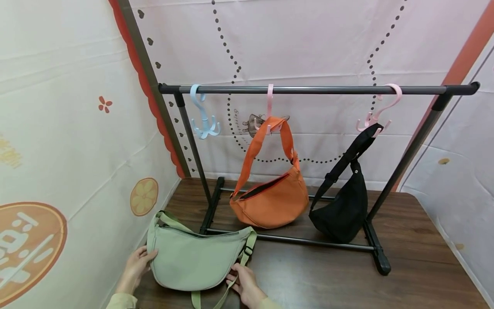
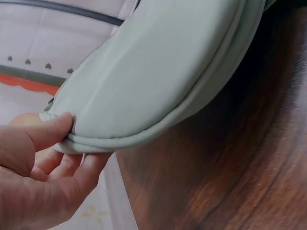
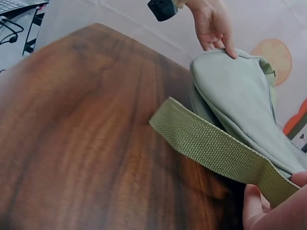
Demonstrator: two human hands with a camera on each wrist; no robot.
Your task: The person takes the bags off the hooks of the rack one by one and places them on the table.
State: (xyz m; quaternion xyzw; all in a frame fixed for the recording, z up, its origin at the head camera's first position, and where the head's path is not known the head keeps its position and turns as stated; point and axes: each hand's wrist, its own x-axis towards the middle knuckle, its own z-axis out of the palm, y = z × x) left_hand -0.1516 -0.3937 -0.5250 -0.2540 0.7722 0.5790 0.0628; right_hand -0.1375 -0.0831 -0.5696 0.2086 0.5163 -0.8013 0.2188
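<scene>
A pale green shoulder bag (image 1: 191,259) stands at the front left of the table, its flat side facing me and its zipper along the top. My left hand (image 1: 137,266) pinches its left end, thumb on the front and fingers behind and under the seam, as the left wrist view also shows. At the lower right edge, my right hand (image 1: 247,284) grips the bag together with its webbing strap (image 3: 216,148). Part of that strap hangs in a loop below the bag. Some right fingers are hidden behind the strap and bag.
Behind stands a black rack (image 1: 320,90) on the wooden table (image 1: 308,274). From its bar hang a blue hook (image 1: 206,124), a pink hook with an orange bag (image 1: 275,201), and another pink hook (image 1: 386,105) with a black bag (image 1: 341,214). Printed cloth (image 1: 96,150) walls the left side.
</scene>
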